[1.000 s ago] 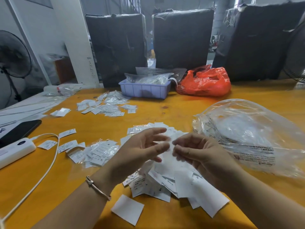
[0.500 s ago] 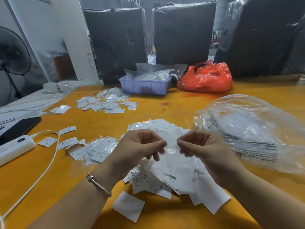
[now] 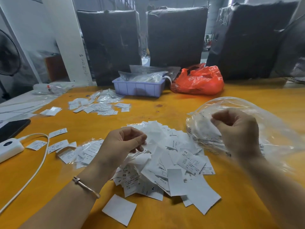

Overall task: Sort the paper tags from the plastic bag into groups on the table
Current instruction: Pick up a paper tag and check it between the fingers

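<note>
A single blank white tag (image 3: 119, 209) lies alone on the orange counter (image 3: 49, 176) at the lower centre of the frame, nearest the viewer. Both forearms reach in from the bottom edge. The left hand (image 3: 121, 143), with a thin bracelet (image 3: 85, 186) on its wrist, hovers left of centre above the main heap of paper tags (image 3: 173, 164), its grip pinching one white tag between thumb and curled fingers. The right hand (image 3: 237, 131), at the right of the frame, is raised in front of the clear plastic bag (image 3: 272, 123), fingers curled with thumb and forefinger pressed together; motion blur hides whether this grip holds a tag or the bag film. The bag lies crumpled at right centre, with some white tags showing faintly through it. Bare orange surface stretches along the bottom left and behind the heap at centre. To the left, a smaller group of tags in clear film (image 3: 82, 152) lies beside a white cable (image 3: 35, 169) that runs to a white power bank (image 3: 9, 148) at the left edge, with a dark phone (image 3: 13, 128) just above. Farther back, upper left of centre, another group of tags (image 3: 99, 105) is spread out. At the far edge stand a lavender tray (image 3: 138, 89) holding clear packets and, just to its right, an orange-red plastic bag (image 3: 198, 80).
</note>
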A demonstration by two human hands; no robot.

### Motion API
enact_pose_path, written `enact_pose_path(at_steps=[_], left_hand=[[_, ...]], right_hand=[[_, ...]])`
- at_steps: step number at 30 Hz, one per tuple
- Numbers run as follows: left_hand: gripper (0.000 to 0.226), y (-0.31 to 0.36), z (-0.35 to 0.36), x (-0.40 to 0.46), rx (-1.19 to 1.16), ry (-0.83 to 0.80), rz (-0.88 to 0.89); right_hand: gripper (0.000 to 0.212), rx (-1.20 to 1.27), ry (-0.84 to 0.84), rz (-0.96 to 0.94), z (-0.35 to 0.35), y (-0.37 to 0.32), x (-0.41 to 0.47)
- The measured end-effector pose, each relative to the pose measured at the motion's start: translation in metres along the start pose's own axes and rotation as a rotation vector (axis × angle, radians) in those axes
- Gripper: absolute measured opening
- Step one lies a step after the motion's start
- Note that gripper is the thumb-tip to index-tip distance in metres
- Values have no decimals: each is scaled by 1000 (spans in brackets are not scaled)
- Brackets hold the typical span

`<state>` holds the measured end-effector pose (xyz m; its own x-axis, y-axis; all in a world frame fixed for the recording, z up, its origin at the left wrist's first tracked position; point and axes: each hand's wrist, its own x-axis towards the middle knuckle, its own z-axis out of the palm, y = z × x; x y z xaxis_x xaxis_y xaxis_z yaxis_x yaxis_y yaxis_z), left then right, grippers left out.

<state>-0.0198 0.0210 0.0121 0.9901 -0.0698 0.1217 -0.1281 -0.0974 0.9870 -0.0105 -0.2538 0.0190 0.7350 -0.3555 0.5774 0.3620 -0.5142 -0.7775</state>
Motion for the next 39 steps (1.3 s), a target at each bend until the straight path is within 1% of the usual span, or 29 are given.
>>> enact_pose_path(at_steps=[2,3,5,10,11,13,16,17,18,19,20,21,23,24,25,27,29,33,34,36,38,39], left_hand=[[25,-1,0,1,11,-10,3],[24,-2,0,1,15,-15,5],[24,-2,1,1,28,-25,11],[26,1,1,-2,39,-40,8],[25,1,1,-2,43,-40,3],[24,2,2,-2,39,-41,-8],[24,3,4,-3,23,-63,-15],[24,4,4,-3,25,-77,-13],[23,5,4,-4,34,-97,-9],[21,5,4,-5,49,-122,-1],[19,6,5,-6,68,-150,12],[17,7,5,-7,87,-179,27],[15,8,6,-8,112,-232,43],[15,8,6,-8,118,-261,45],[14,9,7,-8,124,-291,44],[12,9,8,-9,138,-328,44],[14,9,9,-10,139,-316,52],[28,10,9,-9,133,-306,7],[30,9,10,-9,150,-309,-2],[25,8,14,-9,162,-277,17],[19,7,14,-8,125,-198,45],[19,6,12,-6,90,-158,47]], right_hand=[[10,-256,126,-141,-8,12,12],[11,-347,141,-171,-12,17,16],[16,-484,97,-164,-16,25,19],[27,-854,-115,-81,-12,31,17],[27,-904,-117,-86,-11,29,17],[26,-915,-73,-135,-11,23,15],[16,-823,39,-348,-8,5,5],[12,-745,48,-419,-5,-2,0],[12,-623,13,-458,-1,-9,-6],[17,-465,-72,-456,4,-16,-14],[23,-304,-196,-413,9,-24,-23],[29,-173,-333,-331,14,-32,-32],[39,-12,-577,-125,24,-43,-47],[41,62,-657,-34,28,-45,-52],[39,142,-695,42,31,-45,-55],[34,304,-688,151,32,-44,-57],[36,438,-658,229,30,-43,-55],[40,667,-540,420,29,-38,-50],[42,688,-524,431,29,-38,-50],[45,657,-552,382,31,-39,-53],[41,551,-608,298,33,-41,-56],[37,453,-630,233,33,-41,-56]])
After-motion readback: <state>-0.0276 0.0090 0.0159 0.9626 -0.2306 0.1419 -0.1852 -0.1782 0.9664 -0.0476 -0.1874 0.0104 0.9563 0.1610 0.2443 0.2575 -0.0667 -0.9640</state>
